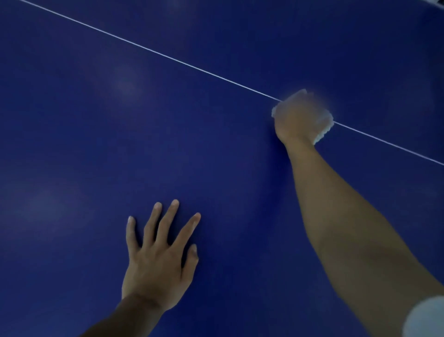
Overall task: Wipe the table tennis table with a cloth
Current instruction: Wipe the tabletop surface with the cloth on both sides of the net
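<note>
The dark blue table tennis table (101, 134) fills the view, crossed by a thin white line (168, 56) running from upper left to right. My right hand (294, 122), arm stretched out, presses a pale whitish cloth (324, 120) onto the surface right on that line; the hand and cloth are blurred, and only the cloth's edges show around the hand. My left hand (156, 259) lies flat on the table near the bottom, fingers spread and straight, holding nothing.
A small bright patch at the top right corner (437, 2) may be the table's far edge or net. Faint light reflections lie on the left half of the table surface.
</note>
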